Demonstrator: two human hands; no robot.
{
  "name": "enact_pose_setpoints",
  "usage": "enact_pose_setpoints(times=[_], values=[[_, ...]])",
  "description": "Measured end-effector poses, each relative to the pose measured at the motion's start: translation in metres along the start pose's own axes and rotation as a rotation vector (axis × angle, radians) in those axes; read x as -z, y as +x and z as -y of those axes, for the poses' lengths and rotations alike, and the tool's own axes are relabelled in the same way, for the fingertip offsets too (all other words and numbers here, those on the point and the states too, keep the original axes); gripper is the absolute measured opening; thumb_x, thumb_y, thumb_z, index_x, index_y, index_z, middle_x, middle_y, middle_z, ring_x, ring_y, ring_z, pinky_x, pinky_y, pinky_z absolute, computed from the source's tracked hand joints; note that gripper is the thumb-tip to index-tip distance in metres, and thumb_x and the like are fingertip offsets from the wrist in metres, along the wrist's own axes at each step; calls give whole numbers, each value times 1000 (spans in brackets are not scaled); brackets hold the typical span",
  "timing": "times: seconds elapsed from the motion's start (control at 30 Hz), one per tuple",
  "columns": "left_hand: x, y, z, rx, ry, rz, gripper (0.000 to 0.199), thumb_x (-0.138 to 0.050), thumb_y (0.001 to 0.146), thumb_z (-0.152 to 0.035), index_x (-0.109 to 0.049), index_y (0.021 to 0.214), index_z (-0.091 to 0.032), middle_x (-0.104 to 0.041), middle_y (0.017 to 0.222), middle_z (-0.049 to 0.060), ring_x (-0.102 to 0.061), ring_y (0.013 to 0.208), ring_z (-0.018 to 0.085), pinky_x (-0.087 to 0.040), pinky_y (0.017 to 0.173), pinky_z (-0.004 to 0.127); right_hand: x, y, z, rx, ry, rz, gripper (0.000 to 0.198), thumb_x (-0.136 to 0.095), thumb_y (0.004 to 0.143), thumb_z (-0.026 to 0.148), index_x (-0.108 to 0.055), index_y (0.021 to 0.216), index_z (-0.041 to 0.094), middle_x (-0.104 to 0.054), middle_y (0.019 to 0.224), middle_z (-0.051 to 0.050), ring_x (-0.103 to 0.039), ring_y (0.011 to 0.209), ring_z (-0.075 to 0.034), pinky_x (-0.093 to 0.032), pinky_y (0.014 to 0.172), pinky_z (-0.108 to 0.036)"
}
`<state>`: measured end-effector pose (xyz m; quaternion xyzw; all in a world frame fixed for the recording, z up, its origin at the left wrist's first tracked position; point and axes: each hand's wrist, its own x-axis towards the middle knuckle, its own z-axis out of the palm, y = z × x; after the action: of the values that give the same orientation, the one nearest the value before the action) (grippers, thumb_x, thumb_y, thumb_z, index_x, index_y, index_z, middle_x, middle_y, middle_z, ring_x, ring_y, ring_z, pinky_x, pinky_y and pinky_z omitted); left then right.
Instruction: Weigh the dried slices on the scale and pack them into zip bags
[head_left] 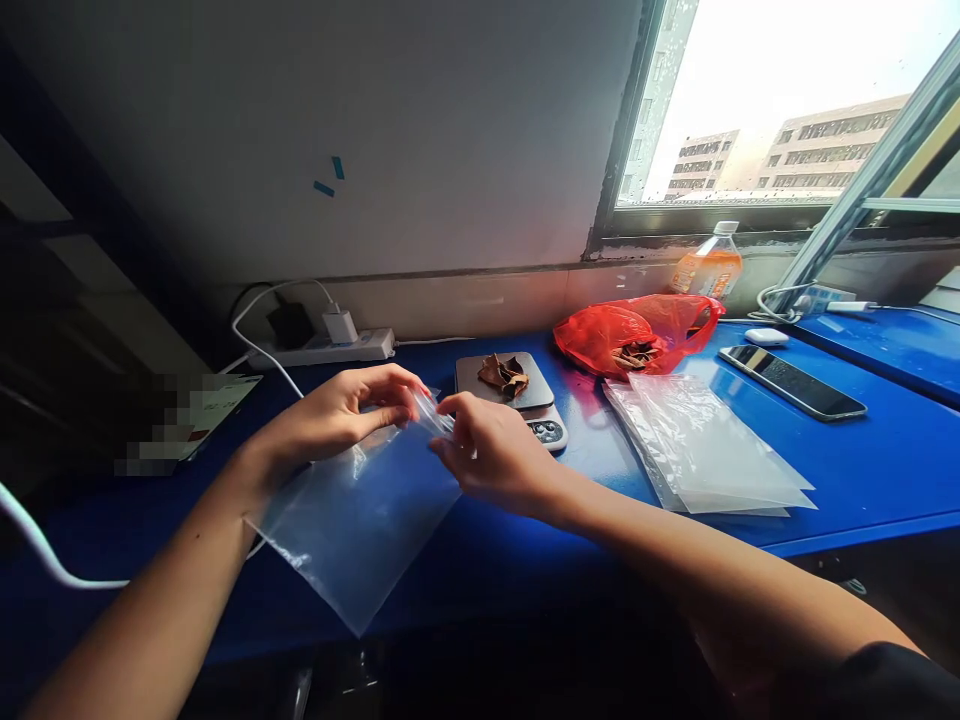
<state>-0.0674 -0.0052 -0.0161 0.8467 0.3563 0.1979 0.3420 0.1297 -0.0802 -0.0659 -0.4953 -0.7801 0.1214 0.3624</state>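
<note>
Both hands pinch the upper edge of a clear plastic bag [367,530], which hangs flat and looks empty over the desk's front edge. My left hand [352,405] has its thumb and fingers closed on the left part of that edge. Close beside it, my right hand [499,450] grips the bunched plastic at the right part. Just behind the right hand stands a kitchen scale [541,390], its buttons partly hidden. Brown dried pieces [504,374], curled like peel or bark, lie on its plate.
Right of the scale are a red plastic bag [600,335] holding more brown pieces and a stack of clear bags [705,450]. Farther right lies a phone [795,382] near a white earphone case [766,337]. An orange drink bottle [709,265] and a power strip [360,345] stand along the wall.
</note>
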Motion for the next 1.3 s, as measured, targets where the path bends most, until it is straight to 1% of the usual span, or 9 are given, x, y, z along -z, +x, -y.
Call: enact_pose_setpoints(times=[0.1, 0.33, 0.47, 0.63, 0.73, 0.83, 1.03, 1.13, 1.3], values=[[-1, 2, 4, 0, 94, -33, 28, -64, 85, -42, -65, 107, -24, -70, 88, 1, -66, 85, 18, -50, 77, 30, 10, 0, 2, -35, -125, 152, 24, -62, 86, 40, -67, 94, 17, -68, 80, -5, -62, 72, -18, -37, 60, -27], [10, -10, -7, 17, 408, 5, 46, -55, 86, -59, -61, 122, -31, -72, 105, 3, -67, 93, 26, -52, 80, 37, 23, -8, 8, 83, -287, 302, 70, -61, 83, 52, -43, 146, 30, -69, 76, -5, -66, 71, -26, -36, 60, -30], [2, -25, -17, -77, 676, -237, 68, -51, 81, -72, -54, 133, -28, -57, 137, 10, -52, 126, 37, -43, 103, 52, 18, -5, 8, -58, 78, 233, 79, -64, 81, 50, -36, 149, 20, -62, 69, -1, -60, 66, -19, -38, 59, -27], [-26, -27, -21, -209, 800, 1, 103, -66, 75, -66, -10, 156, -34, -28, 160, 10, -29, 144, 39, -30, 113, 61, 16, 0, 5, -106, 710, 333, 64, -69, 81, 36, -44, 137, 20, -55, 68, 6, -52, 59, -11, -42, 55, -23], [-34, -21, -19, -192, 789, 77, 124, -74, 66, -64, 7, 155, -35, -22, 161, 10, -24, 145, 40, -22, 115, 64, 16, 3, 3, -81, 913, 307, 51, -70, 80, 34, -53, 126, 19, -66, 98, -3, -63, 91, -16, -51, 79, -29], [-36, -13, -19, -199, 788, 60, 125, -75, 67, -59, 12, 154, -35, -23, 161, 11, -23, 146, 37, -17, 116, 65, 20, 4, 2, -43, 1056, 317, 55, -71, 81, 33, -52, 131, 21, -59, 131, -7, -53, 125, -21, -45, 103, -34], [-30, -4, -22, -232, 748, 20, 93, -63, 82, -50, -6, 155, -36, -33, 157, 8, -31, 143, 34, -17, 117, 63, 38, 4, -1, -128, 1142, 587, 86, -75, 79, 35, -28, 151, 35, -38, 154, -7, -47, 133, -22, -51, 94, -30], [-29, -8, -17, -272, 731, -41, 104, -69, 77, -55, -1, 154, -38, -29, 158, 9, -31, 143, 37, -16, 117, 65, 42, 5, -1, -131, 1234, 599, 84, -74, 80, 30, -28, 150, 39, -42, 151, -6, -51, 130, -20, -53, 88, -28], [-36, -13, -7, -288, 758, -85, 121, -76, 71, -57, 13, 152, -41, -17, 162, 10, -28, 142, 43, -18, 114, 70, 40, 9, 1, -180, 1321, 494, 54, -69, 84, 25, -54, 136, 29, -61, 131, -6, -61, 116, -18, -51, 93, -32]])
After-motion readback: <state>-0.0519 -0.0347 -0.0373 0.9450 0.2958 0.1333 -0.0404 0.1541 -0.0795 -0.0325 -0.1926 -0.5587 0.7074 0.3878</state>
